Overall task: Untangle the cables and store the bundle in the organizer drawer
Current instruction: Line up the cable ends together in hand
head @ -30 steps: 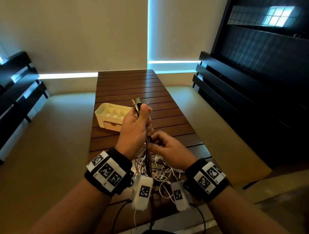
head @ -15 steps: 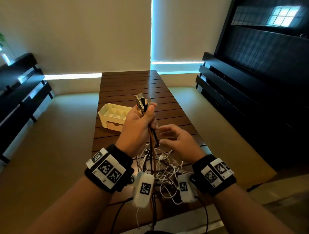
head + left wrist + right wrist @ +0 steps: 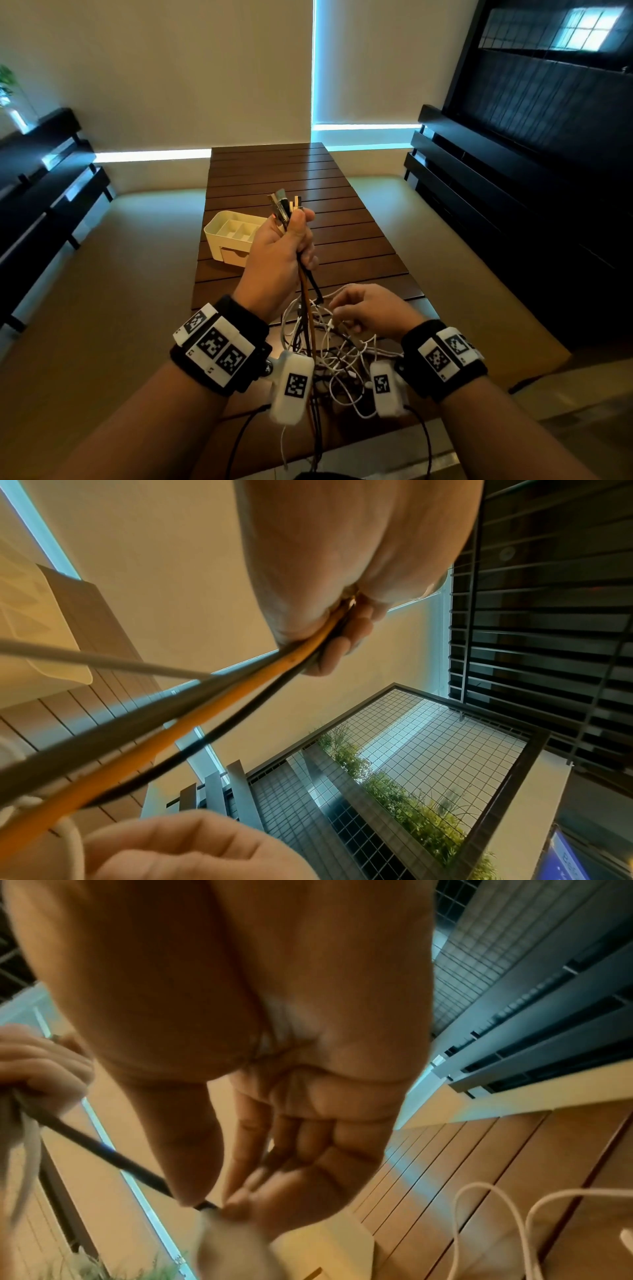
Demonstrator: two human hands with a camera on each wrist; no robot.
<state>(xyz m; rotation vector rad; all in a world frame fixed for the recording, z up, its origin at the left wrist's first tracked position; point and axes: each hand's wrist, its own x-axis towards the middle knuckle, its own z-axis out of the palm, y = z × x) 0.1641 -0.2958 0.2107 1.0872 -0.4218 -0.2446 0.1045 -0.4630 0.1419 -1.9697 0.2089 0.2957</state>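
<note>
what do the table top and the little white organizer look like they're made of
Table top: likely wood or a wood-look slat material, dark brown, parallel planks with gaps, a soft sheen where the window light reflects. Organizer: probably moulded plastic, cream-white, smooth matte, with rounded corners and thin dividers.

The right hand point(image 3: 368, 310) has dropped — a second ago it gripped the strands close under the left hand point(image 3: 274, 253), then let go with fingers spread, and now it sits lower, down at the loose tangle of cables point(image 3: 337, 346) on the worktop point(image 3: 274, 171), thumb and fingertips pinching a dark strand there. The left hand has lifted its gathered plug ends point(image 3: 284, 205) slightly higher — the gap between the two hands has widened.
</note>
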